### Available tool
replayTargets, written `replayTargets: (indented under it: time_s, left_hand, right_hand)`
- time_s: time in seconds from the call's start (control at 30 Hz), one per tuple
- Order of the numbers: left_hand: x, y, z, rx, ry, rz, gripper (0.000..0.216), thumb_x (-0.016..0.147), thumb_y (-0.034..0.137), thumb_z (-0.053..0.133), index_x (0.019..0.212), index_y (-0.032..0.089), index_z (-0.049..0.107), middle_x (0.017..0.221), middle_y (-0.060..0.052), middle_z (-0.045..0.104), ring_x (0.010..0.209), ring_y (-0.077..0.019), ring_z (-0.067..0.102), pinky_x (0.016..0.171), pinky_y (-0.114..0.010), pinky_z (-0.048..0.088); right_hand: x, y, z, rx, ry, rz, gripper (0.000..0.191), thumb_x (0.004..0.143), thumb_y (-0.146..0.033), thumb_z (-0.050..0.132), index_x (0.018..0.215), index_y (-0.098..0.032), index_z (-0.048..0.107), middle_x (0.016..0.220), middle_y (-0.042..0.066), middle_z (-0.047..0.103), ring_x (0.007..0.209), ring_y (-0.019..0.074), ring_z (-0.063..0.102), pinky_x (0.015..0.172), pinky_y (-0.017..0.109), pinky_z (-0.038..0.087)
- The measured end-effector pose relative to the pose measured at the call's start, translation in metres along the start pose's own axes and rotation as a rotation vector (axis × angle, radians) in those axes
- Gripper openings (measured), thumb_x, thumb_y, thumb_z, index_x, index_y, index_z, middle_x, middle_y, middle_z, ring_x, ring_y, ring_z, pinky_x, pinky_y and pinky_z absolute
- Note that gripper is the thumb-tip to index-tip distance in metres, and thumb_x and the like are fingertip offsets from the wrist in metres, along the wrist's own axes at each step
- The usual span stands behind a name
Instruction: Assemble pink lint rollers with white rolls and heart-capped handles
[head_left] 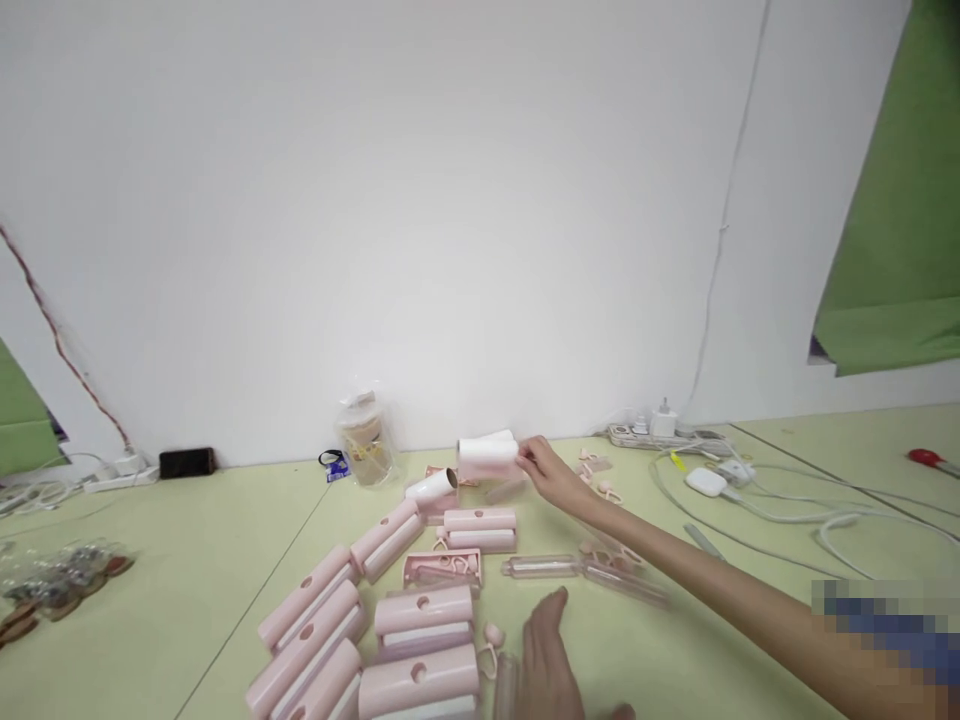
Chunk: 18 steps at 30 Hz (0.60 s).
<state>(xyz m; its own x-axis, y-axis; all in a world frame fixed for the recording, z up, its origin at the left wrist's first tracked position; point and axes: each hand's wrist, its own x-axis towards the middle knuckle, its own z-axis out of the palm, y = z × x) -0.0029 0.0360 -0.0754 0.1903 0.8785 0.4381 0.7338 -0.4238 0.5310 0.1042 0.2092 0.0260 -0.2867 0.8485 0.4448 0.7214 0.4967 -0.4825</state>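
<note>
My right hand reaches across to the back of the table, its fingers closed on the end of a white paper roll. Another white roll with a brown core lies just left of it. Low in the view, my left hand is open with fingers stretched, over the table beside a clear plastic tube and a pink hook-shaped piece. Pink roller cases with white rolls inside, such as this pink case, lie in groups to the left. An open pink case holds small pink parts.
Clear handles lie mid-table, partly behind my right forearm. A bagged cup and a black phone stand near the wall. A power strip, white charger and cables spread at right. Wrapped items lie far left.
</note>
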Motion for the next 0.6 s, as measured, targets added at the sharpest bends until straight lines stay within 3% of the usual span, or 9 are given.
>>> replayTargets:
  time_s: [0.1,0.17,0.23,0.33,0.4,0.47,0.53,0.6]
  left_hand:
    - [0.006,0.004,-0.009,0.055,0.294,0.132,0.062,0.068,0.025,0.061,0.126,0.018,0.04,0.126,-0.01,0.05,0.118,-0.0238,0.044,0.097,-0.034,0.037]
    - [0.007,0.003,-0.009,0.116,0.399,0.131,0.066,0.067,0.028,0.062,0.127,0.015,0.039,0.129,-0.014,0.046,0.12,-0.0278,0.041,0.097,-0.039,0.036]
    - [0.007,-0.002,-0.004,0.138,0.354,0.068,0.073,0.062,0.029,0.065,0.128,0.011,0.038,0.13,-0.017,0.045,0.118,-0.0307,0.042,0.094,-0.041,0.038]
    - [0.007,-0.011,0.003,0.115,0.145,-0.044,0.076,0.055,0.023,0.067,0.126,0.011,0.043,0.124,-0.016,0.051,0.109,-0.0311,0.05,0.091,-0.039,0.04]
    - [0.007,-0.016,0.004,0.106,0.034,-0.067,0.075,0.051,0.019,0.067,0.123,0.014,0.048,0.118,-0.013,0.056,0.104,-0.0305,0.052,0.091,-0.04,0.04]
    - [0.008,-0.018,0.001,0.127,-0.03,-0.048,0.072,0.049,0.015,0.066,0.119,0.018,0.052,0.113,-0.01,0.058,0.101,-0.0293,0.053,0.09,-0.038,0.041]
    - [0.009,-0.018,-0.003,0.16,-0.054,-0.021,0.069,0.049,0.013,0.065,0.116,0.021,0.054,0.111,-0.008,0.059,0.1,-0.0284,0.053,0.087,-0.037,0.042]
    - [0.009,-0.017,-0.007,0.176,-0.05,0.013,0.065,0.051,0.015,0.067,0.114,0.023,0.055,0.111,-0.008,0.058,0.099,-0.0281,0.054,0.085,-0.036,0.043]
  right_hand:
    - [-0.065,0.003,-0.037,0.046,-0.07,-0.052,0.017,0.093,-0.025,0.03,0.082,-0.023,0.043,0.082,0.002,0.051,0.074,0.0161,0.053,0.068,0.031,0.049]
    - [-0.109,0.006,-0.05,0.083,-0.147,-0.064,0.018,0.093,-0.03,0.027,0.08,-0.026,0.039,0.076,0.001,0.048,0.067,0.0166,0.052,0.063,0.029,0.049]
    - [-0.147,0.01,-0.054,0.207,-0.26,-0.036,0.012,0.091,-0.031,0.03,0.084,-0.029,0.039,0.083,0.004,0.05,0.075,0.0183,0.054,0.071,0.031,0.048]
    - [-0.177,0.011,-0.054,0.26,-0.367,-0.022,0.007,0.087,-0.03,0.039,0.081,-0.031,0.044,0.087,0.005,0.055,0.08,0.0195,0.056,0.071,0.031,0.049]
    - [-0.172,0.01,-0.056,0.242,-0.39,-0.027,0.008,0.083,-0.032,0.046,0.075,-0.03,0.047,0.084,0.004,0.058,0.076,0.0195,0.058,0.067,0.03,0.05]
    - [-0.148,0.009,-0.059,0.165,-0.37,-0.03,0.013,0.082,-0.035,0.049,0.071,-0.027,0.048,0.076,0.003,0.06,0.069,0.0185,0.059,0.061,0.029,0.05]
    - [-0.108,0.011,-0.059,0.015,-0.327,-0.039,0.019,0.087,-0.034,0.043,0.073,-0.024,0.051,0.072,0.002,0.061,0.066,0.0167,0.06,0.06,0.029,0.05]
    - [-0.059,0.019,-0.05,-0.039,-0.266,-0.041,0.015,0.089,-0.028,0.041,0.086,-0.021,0.054,0.086,0.003,0.062,0.076,0.0155,0.06,0.068,0.03,0.05]
